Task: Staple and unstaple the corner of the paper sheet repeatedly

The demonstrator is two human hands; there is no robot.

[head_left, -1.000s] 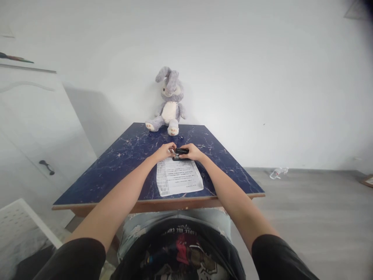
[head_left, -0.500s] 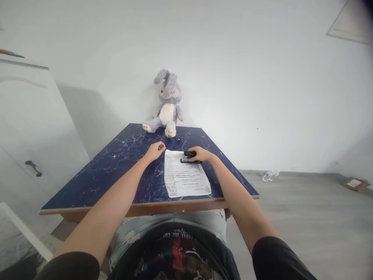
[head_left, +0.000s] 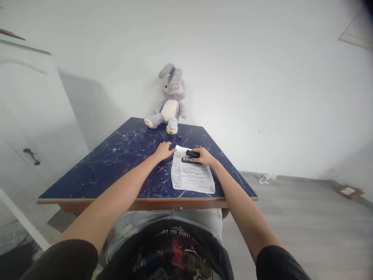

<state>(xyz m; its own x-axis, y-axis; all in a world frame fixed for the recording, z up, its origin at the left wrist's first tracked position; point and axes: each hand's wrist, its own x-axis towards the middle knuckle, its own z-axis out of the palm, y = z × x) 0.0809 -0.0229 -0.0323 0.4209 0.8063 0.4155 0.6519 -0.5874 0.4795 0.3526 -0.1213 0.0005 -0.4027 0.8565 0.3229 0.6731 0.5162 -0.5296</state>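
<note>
A black stapler [head_left: 192, 154] rests over the upper part of a printed white paper sheet [head_left: 194, 179], its jaws apart. My right hand [head_left: 202, 156] is wrapped round the stapler from the right side. My left hand [head_left: 164, 151] lies at the paper's upper left corner, fingers apart, the thumb reaching to the corner. That corner looks slightly raised. Whether the thumb presses on the paper or only touches its edge, I cannot tell.
The paper lies on a dark blue marbled table [head_left: 116, 155] with a wooden edge. At the back, a grey plush rabbit [head_left: 170, 103] sits against the wall. A white cabinet [head_left: 26, 116] stands on the left. A cardboard box [head_left: 349, 191] lies on the floor at right.
My left hand has moved right, its fingers opening from a curl, and its thumb is now at the paper's corner. The paper has turned slightly. My right hand still holds the stapler.
</note>
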